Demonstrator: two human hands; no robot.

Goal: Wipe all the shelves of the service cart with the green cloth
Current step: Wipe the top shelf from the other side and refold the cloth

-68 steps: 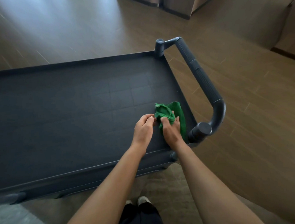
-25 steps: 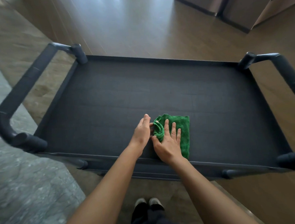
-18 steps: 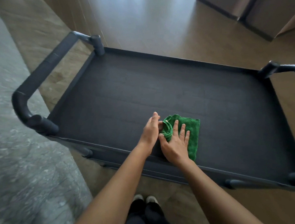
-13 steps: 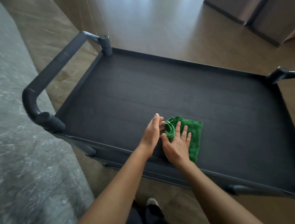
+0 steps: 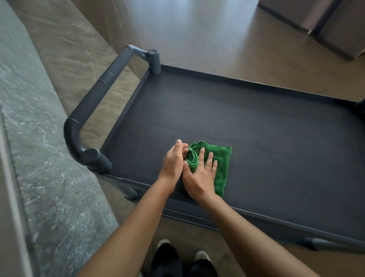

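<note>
Dark shelf [image 5: 261, 135]: right hand [image 5: 200, 175] pressed green cloth [image 5: 221, 166], fingers spread; left hand [image 5: 173, 161] pinched its bunched edge. I judged bunching risked missed strips.

Dim, soft daylight enters from ahead, leaving pale glare on the floor [image 5: 193, 22] at top. The stone ledge [image 5: 42, 165] at left is motion-blurred. Frame edges bend. The cart shelf [image 5: 261, 135] reads dark, low in contrast.

Right hand [image 5: 200, 177] presses green cloth [image 5: 222, 163] on the cart shelf [image 5: 271, 138]; left hand [image 5: 172, 161] touches its bunched edge.
</note>
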